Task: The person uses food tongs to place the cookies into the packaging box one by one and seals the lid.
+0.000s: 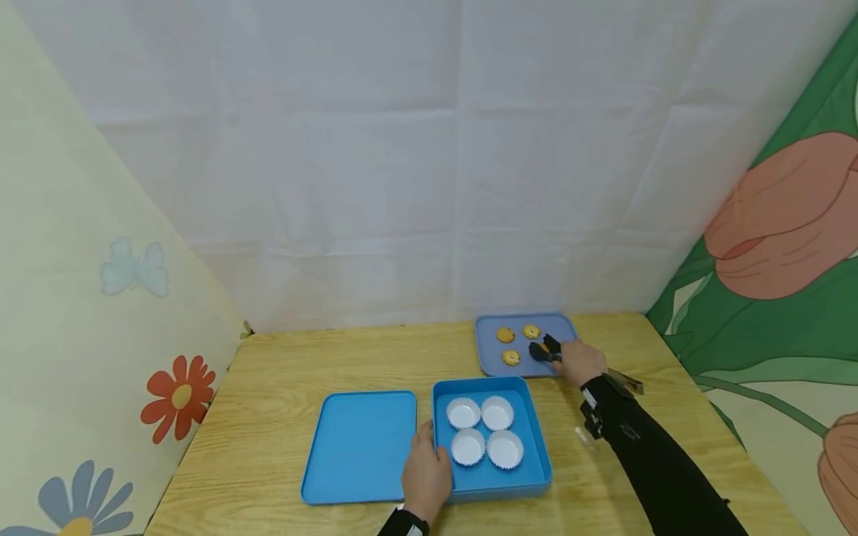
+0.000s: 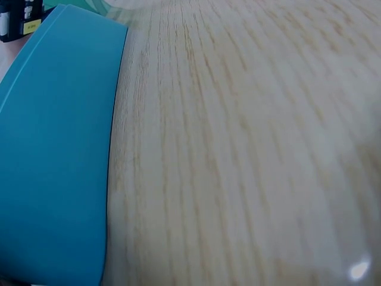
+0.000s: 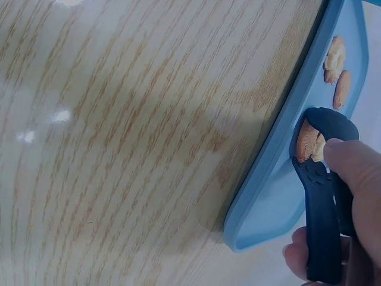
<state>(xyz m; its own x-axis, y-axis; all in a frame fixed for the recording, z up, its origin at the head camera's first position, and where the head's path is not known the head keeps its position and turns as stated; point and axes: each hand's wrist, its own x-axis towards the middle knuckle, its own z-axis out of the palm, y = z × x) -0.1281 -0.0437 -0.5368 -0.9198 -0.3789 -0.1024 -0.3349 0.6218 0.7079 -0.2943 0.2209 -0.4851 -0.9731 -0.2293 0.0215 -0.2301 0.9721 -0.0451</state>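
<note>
Left hand (image 1: 427, 473) against the left wall of the blue box (image 1: 499, 491), grip hard to tell | paper cups (image 1: 468, 447) inside | right hand (image 1: 582, 362), nearer the cookie, curled round black tongs (image 3: 323, 226), long axis pointing away and leftward | cookie (image 3: 306, 143) between their tips, just left of that hand, on the far tray (image 1: 492, 365)

**Nothing legible on my feeds**

I can read no words or numbers from here. On the left wrist view, a yellow label (image 2: 31, 27) on a black device (image 2: 15, 15) is too small; a faint marking (image 1: 630, 430) on the right sleeve (image 1: 663, 470) is blurred.
</note>
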